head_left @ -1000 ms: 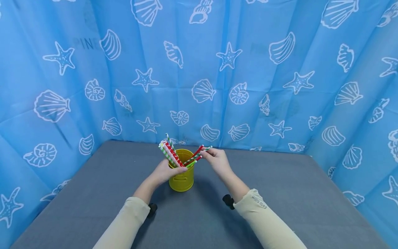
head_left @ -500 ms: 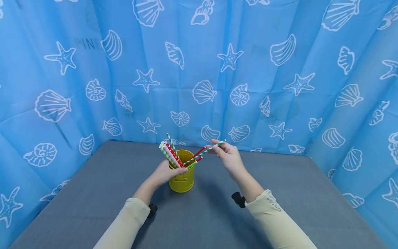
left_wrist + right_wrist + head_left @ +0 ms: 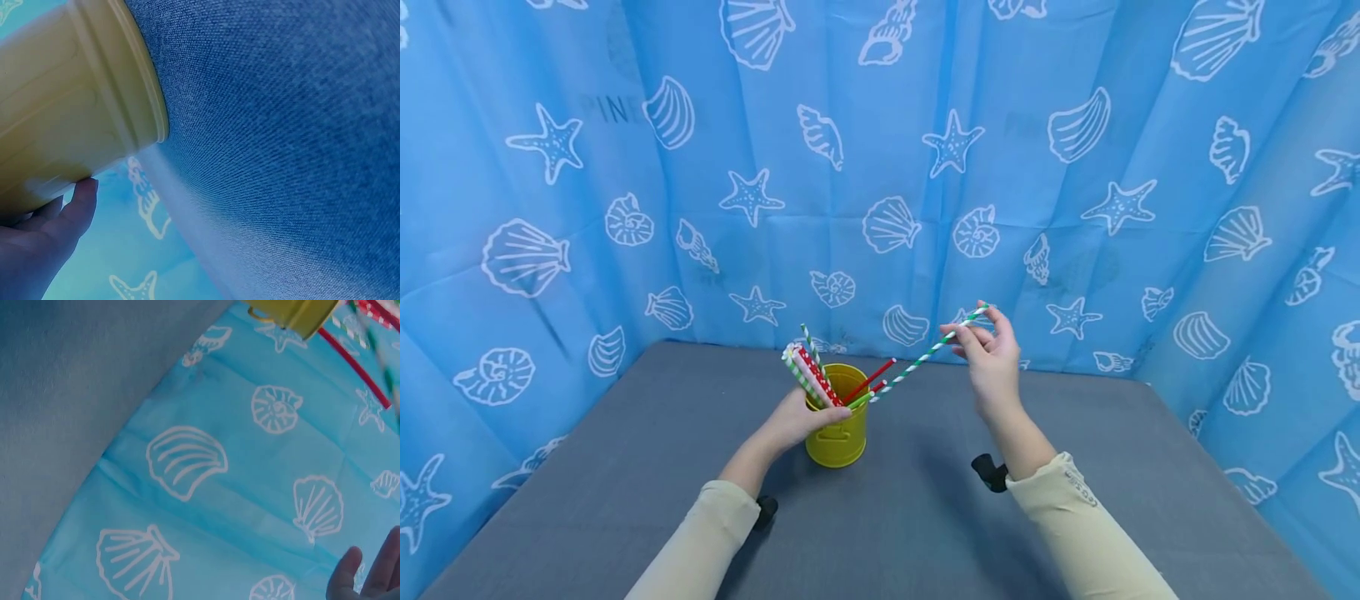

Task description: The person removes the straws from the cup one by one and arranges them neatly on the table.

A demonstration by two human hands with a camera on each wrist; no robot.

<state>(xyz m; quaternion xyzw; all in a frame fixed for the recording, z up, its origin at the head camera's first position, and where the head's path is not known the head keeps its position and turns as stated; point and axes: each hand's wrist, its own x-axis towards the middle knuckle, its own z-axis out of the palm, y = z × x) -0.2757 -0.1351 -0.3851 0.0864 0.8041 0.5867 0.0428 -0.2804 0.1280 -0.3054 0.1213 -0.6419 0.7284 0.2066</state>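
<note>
A yellow bucket [image 3: 837, 447] stands on the grey cloth. My left hand [image 3: 792, 422] grips its left side near the rim, the thumb lying across the front; fingers [image 3: 81, 206] rest along its wall in the left wrist view. Paper straws lean out of the bucket: a left-hand bundle includes a red dotted straw [image 3: 817, 375], while a red straw [image 3: 871, 381] and a light green straw [image 3: 859, 402] slant right. My right hand [image 3: 997, 371] pinches a green-and-white striped straw [image 3: 922, 359] near its upper end. The straw slants down, its lower tip close beside the bucket's rim.
A grey cloth-covered table [image 3: 910, 525] lies under the bucket. Behind it and at both sides hangs a blue curtain [image 3: 880, 125] printed with white shells and starfish. A dark wrist-worn device [image 3: 989, 472] sits below my right wrist.
My right hand has moved right and up, drawing the green-and-white striped straw out of the bucket. The left hand and bucket stay almost where they were.
</note>
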